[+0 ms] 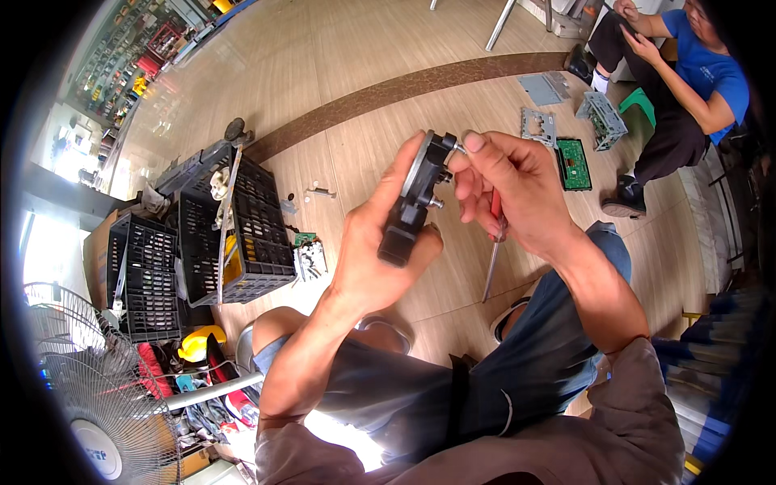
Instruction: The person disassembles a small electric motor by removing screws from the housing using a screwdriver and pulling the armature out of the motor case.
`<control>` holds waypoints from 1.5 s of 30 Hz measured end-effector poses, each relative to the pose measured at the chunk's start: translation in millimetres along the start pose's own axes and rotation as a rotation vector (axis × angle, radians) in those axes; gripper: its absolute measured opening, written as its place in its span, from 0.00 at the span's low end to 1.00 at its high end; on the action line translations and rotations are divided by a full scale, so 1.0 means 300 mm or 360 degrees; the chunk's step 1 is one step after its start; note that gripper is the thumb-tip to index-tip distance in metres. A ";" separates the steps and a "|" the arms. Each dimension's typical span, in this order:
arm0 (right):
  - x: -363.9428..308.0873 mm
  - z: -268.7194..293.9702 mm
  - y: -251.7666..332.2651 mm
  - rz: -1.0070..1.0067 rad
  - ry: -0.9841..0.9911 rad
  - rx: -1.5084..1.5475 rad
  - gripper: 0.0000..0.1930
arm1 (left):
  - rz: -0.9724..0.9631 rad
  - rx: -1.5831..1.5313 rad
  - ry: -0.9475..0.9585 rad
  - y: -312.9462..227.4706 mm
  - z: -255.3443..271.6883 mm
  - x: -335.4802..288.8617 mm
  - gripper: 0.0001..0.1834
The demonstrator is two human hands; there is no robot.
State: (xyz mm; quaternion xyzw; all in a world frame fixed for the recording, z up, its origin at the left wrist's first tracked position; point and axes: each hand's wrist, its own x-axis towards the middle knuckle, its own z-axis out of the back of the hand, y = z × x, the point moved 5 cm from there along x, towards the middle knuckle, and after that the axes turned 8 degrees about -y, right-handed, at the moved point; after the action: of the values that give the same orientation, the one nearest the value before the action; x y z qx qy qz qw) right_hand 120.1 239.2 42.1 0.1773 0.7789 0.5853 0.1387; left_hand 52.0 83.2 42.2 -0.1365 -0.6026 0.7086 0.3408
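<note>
My left hand (360,250) is wrapped round a black device (408,212) with a pale metal rim along one side and several small metal posts or screws sticking out of it. I hold it up above the floor, between my knees. At its upper end, my right hand (521,190) pinches a small metal piece (460,149) with thumb and forefinger; whether that piece is still fixed in the device, I cannot tell. Tucked in the other fingers of the same hand is a screwdriver (491,271) with a red handle, its long shaft pointing down.
Black plastic crates (271,234) stand at the left, with a fan (105,408) nearer me. A green circuit board (573,165), a metal frame (603,121) and flat metal plates (544,89) lie at the right. Beside them sits a person in blue (711,77). Small parts (322,192) dot the floor.
</note>
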 end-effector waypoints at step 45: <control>-0.016 -0.003 -0.006 0.0010 -0.0243 0.0345 0.11 | -0.0030 0.0077 -0.0045 0.004 -0.003 0.002 0.47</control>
State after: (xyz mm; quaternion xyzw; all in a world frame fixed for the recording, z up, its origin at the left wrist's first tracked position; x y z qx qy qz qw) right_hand 123.9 235.8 40.8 0.2377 0.8242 0.4829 0.1759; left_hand 51.6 84.3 41.1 -0.1125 -0.5913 0.7215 0.3423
